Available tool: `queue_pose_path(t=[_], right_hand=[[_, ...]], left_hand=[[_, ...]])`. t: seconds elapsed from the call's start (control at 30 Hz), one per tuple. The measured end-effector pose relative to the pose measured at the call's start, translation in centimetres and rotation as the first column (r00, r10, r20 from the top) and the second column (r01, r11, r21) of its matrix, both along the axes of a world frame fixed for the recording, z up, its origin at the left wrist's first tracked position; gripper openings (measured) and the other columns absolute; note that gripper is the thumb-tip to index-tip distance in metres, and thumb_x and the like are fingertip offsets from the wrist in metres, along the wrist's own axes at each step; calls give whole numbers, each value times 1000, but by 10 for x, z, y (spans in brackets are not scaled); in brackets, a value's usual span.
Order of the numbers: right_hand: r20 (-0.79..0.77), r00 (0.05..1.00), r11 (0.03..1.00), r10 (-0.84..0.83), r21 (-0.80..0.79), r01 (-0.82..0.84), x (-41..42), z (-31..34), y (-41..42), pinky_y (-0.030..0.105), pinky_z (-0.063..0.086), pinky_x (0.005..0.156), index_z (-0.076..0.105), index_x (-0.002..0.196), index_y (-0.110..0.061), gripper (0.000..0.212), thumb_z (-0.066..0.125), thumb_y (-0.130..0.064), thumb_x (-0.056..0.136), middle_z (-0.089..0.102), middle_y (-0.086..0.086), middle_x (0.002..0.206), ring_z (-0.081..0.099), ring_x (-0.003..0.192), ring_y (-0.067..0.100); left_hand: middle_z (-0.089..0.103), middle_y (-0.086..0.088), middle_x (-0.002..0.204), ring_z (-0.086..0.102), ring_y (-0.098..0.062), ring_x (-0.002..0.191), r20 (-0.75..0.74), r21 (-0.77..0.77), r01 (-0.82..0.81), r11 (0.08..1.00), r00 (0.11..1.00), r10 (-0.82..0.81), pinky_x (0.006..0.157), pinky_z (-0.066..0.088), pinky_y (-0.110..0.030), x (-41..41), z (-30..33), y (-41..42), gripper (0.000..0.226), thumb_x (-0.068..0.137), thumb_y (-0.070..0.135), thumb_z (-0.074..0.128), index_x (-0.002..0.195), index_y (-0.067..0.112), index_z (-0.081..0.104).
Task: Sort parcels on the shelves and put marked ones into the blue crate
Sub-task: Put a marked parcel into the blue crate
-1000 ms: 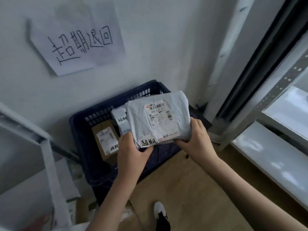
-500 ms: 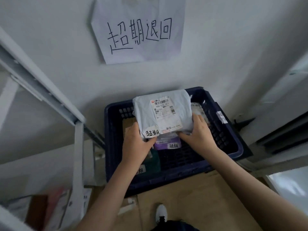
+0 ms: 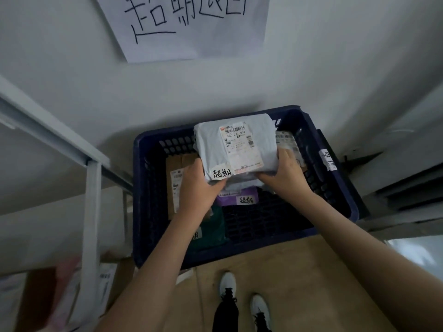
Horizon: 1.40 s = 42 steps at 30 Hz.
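Observation:
A grey plastic parcel (image 3: 211,144) with a white shipping label and a small handwritten sticker hangs over the blue crate (image 3: 340,188). My left hand (image 3: 199,185) grips its lower left corner, and my right hand (image 3: 285,176) grips its lower right edge. Inside the crate lie a brown cardboard parcel (image 3: 173,183) at the left, a purple parcel (image 3: 239,200) with a handwritten sticker under the grey one, a dark green parcel (image 3: 211,231) near the front, and another labelled parcel (image 3: 286,140) at the back right.
The crate stands on a tan floor (image 3: 299,283) against a white wall bearing a handwritten paper sign (image 3: 191,27). A white metal shelf frame (image 3: 92,212) rises at the left with parcels (image 3: 67,295) under it. My white shoes (image 3: 227,283) are below the crate.
The view has swung so the crate is centred below me, and the grey parcel, held in both hands, has come over the crate's middle and lower toward it.

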State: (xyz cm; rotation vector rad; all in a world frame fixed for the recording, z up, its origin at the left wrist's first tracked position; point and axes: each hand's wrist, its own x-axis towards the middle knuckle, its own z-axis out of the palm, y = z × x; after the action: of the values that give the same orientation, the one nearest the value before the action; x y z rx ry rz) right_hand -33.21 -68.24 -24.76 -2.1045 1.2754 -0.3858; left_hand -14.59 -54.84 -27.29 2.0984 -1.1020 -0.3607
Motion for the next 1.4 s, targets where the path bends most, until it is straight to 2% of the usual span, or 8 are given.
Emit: queue_pose_path(t=[0.27, 0.4, 0.5, 0.6, 0.87, 1.03, 1.3, 1.4], right_hand=[[6, 1000, 1000, -23, -15, 23, 1, -15, -6, 26, 37, 84, 38, 141, -8, 82, 83, -31, 77, 47, 9, 131, 46, 115, 20], [19, 1000, 999, -6, -44, 7, -5, -11, 2, 34, 47, 93, 30, 147, -10, 92, 84, -31, 76, 42, 10, 140, 44, 125, 24], [-14, 1000, 992, 6, -126, -8, -15, -1, 12, 45, 48, 97, 22, 151, -15, 99, 84, -33, 75, 35, 12, 145, 39, 132, 31], [-72, 997, 984, 4, -179, -17, -30, 15, 19, 48, 48, 97, 21, 152, -18, 100, 83, -32, 75, 30, 12, 149, 34, 136, 33], [-102, 990, 956, 99, -266, -123, -71, 52, 49, 34, 45, 85, 27, 150, -19, 93, 80, -46, 78, 32, 11, 150, 37, 134, 30], [-136, 972, 931, 194, -286, -226, -86, 64, 83, 39, 51, 85, 24, 153, -19, 93, 76, -47, 82, 31, 9, 150, 37, 135, 29], [-223, 863, 836, 453, -229, -498, -73, 75, 182, 36, 51, 85, 35, 148, -24, 71, 66, -49, 90, 37, 2, 145, 41, 133, 26], [-220, 814, 786, 537, -220, -578, -63, 78, 225, 33, 52, 80, 40, 146, -26, 65, 63, -51, 91, 41, -3, 144, 48, 128, 21]], left_hand=[[58, 7, 100, 60, -22, 100, 32, -15, 16, 1000, 999, -15, 67, 57, -44, 0, -12, -5, 54, 75, 50, 82, 110, 19, 55], [62, 3, 111, 60, -22, 107, 20, 54, 56, 997, 998, -57, 72, 58, -45, 3, -12, 2, 57, 79, 55, 77, 117, 20, 52], [57, -6, 132, 53, -28, 123, 55, 177, 36, 984, 997, -46, 92, 54, -48, -1, -6, 17, 73, 83, 46, 78, 138, 13, 43], [40, -9, 157, 39, -29, 142, 65, 243, -2, 970, 998, -14, 111, 43, -47, -10, 8, 39, 95, 87, 52, 73, 157, 12, 24], [39, -4, 155, 38, -26, 138, 136, 160, -137, 977, 984, 116, 101, 45, -44, -49, 54, 92, 90, 90, 49, 69, 158, 21, 17], [43, 0, 151, 40, -20, 136, 118, 34, -178, 983, 978, 173, 98, 42, -35, -91, 70, 130, 81, 92, 46, 67, 157, 25, 23], [40, 5, 154, 37, -15, 141, 110, 83, -246, 966, 965, 237, 107, 37, -27, -131, 59, 241, 68, 98, 49, 57, 156, 24, 30], [46, 5, 148, 43, -14, 135, 117, 95, -275, 957, 957, 264, 103, 43, -30, -132, 51, 292, 62, 98, 48, 57, 152, 23, 38]])
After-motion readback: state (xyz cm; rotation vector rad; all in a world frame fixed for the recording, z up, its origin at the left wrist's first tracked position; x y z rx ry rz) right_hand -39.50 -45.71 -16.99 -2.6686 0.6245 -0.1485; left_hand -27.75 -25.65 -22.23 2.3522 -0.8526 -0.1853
